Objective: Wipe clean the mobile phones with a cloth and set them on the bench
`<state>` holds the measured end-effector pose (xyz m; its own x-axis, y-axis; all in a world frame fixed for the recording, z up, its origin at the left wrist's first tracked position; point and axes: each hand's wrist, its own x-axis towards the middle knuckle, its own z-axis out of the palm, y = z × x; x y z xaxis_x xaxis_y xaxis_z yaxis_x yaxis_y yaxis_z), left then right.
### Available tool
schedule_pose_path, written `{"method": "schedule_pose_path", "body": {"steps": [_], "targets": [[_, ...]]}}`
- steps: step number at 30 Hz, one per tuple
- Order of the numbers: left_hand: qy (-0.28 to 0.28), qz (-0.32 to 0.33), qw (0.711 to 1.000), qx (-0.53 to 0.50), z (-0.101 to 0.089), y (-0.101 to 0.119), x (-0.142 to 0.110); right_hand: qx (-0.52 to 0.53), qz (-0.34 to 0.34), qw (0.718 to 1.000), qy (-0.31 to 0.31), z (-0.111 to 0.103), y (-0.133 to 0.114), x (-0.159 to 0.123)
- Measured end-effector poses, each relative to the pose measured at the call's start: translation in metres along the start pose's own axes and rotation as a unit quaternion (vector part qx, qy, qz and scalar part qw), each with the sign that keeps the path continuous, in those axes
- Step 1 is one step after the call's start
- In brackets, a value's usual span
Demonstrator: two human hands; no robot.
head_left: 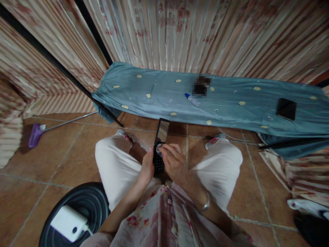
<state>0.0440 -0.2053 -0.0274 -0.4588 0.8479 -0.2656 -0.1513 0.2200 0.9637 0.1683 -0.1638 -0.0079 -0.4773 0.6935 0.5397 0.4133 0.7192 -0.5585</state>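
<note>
Between my knees, my left hand [147, 163] grips a black flip phone [162, 131] along its left edge. The phone is unfolded, with its screen half pointing away from me and its number keys nearer my lap. My right hand [174, 160] is closed, its fingertips pinching a small pale grey piece [158, 149] against the upper part of the keypad. The fingers cover some of that piece, and I cannot tell what it is made of. Part of the keypad is hidden under the right fingers.
Ahead stretches a low bench with a teal cloth [151, 103]. On it lie a blue-capped tube [191, 99], a pixelated dark patch and a black flat device [286, 109]. A black round stool [100, 199] with a white box [68, 223] stands left, beyond it a purple brush [36, 135].
</note>
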Motion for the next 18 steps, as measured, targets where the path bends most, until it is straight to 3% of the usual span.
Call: {"method": "schedule_pose_path", "body": {"steps": [4, 11, 15, 18], "targets": [[-0.032, -0.003, 0.999, -0.023, 0.001, 0.004, -0.002, -0.016, 0.01, 1.0, 0.002, -0.003, 0.006, -0.003], [0.017, -0.008, 1.0, 0.017, 0.0, -0.003, 0.001, 0.008, -0.001, 1.0, 0.0, 0.002, -0.002, 0.0], [-0.012, -0.018, 1.0, -0.02, 0.003, 0.007, -0.003, 0.012, 0.0, 1.0, 0.007, 0.0, 0.006, -0.003], [-0.049, -0.077, 0.992, -0.086, 0.006, 0.017, -0.007, 0.057, 0.058, 0.997, 0.015, -0.007, 0.015, -0.007]]}}
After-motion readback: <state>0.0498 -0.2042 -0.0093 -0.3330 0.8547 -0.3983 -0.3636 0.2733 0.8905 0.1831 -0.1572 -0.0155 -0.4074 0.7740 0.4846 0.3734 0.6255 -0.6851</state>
